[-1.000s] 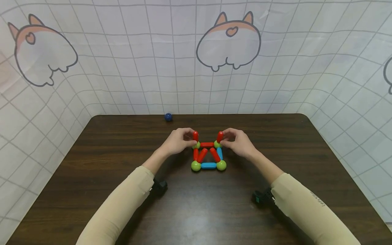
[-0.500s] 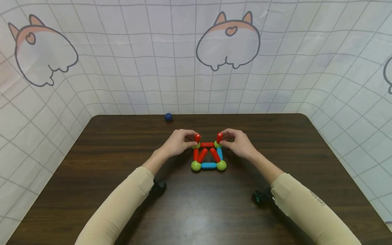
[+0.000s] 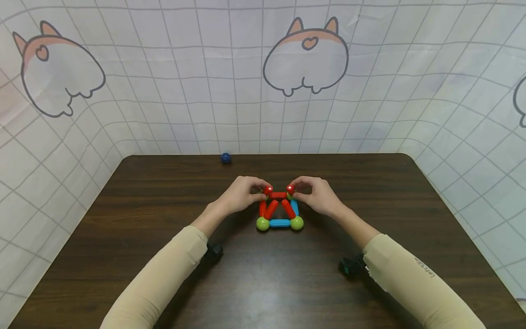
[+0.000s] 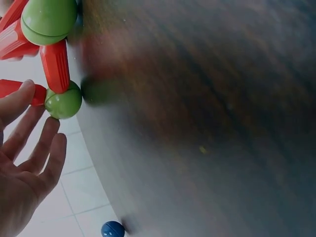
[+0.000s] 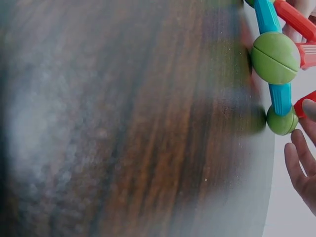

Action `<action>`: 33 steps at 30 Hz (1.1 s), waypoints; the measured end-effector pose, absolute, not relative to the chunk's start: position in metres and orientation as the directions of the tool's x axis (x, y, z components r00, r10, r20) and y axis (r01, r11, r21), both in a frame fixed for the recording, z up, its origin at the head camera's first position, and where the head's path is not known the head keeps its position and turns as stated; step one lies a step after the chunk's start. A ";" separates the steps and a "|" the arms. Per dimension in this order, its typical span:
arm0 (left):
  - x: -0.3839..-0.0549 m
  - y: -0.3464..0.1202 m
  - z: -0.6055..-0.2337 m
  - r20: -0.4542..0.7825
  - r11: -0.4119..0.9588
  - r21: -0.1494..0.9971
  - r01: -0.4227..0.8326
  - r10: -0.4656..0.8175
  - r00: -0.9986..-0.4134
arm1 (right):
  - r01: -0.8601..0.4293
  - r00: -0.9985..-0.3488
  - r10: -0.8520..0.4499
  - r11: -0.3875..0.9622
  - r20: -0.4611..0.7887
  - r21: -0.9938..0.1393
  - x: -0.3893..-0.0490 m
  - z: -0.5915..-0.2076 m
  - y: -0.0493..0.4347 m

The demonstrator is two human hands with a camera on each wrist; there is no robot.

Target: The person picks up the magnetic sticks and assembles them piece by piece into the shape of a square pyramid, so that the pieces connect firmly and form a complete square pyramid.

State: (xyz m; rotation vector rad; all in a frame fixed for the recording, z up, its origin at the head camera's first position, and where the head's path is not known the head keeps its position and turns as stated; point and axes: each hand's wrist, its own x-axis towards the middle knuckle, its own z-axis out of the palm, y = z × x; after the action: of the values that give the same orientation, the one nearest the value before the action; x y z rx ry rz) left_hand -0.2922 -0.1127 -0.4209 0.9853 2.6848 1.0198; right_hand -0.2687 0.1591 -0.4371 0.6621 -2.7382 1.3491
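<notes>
A square of magnetic rods and green balls lies on the dark table. At its back left corner my left hand (image 3: 241,194) pinches an inward-tilted red rod (image 3: 268,189) between thumb and fingers; in the left wrist view that rod meets a green ball (image 4: 64,102). My right hand (image 3: 318,196) likewise pinches a second red rod (image 3: 290,188), set on the back right green ball (image 5: 281,120). Two more red rods lean inward from the front left ball (image 3: 263,224) and front right ball (image 3: 297,223). A blue rod (image 3: 280,223) joins these front balls.
Near the table's back edge sits a dark blue ball (image 3: 225,158), left of the square. A white grid-patterned curtain (image 3: 197,91) hangs behind and around the wooden table (image 3: 123,219). Black wrist devices (image 3: 349,265) sit under the forearms.
Both pinched red rods have tilted inward and toward the camera, from nearly upright to leaning. The hands moved slightly nearer each other with them. The rest of the square stayed put.
</notes>
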 end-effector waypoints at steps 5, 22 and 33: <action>-0.291 -0.112 -0.421 0.135 0.567 0.611 0.553 0.614 -0.778 | -0.397 -0.903 -0.376 0.548 0.207 -0.736 -0.269 -0.438 0.158; -0.287 -0.110 -0.418 0.150 0.572 0.553 0.606 0.647 -0.748 | -0.446 -0.880 -0.420 0.572 0.221 -0.689 -0.267 -0.436 0.154; -0.285 -0.105 -0.418 0.141 0.624 0.494 0.605 0.630 -0.764 | -0.477 -0.864 -0.441 0.564 0.243 -0.674 -0.263 -0.435 0.151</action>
State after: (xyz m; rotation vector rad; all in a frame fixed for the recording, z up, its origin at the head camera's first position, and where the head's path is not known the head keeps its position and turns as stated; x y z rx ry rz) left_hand -0.2845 -0.1055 -0.4183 1.0613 2.7896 0.8227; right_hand -0.2629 0.1508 -0.4351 0.8034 -2.7362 1.2020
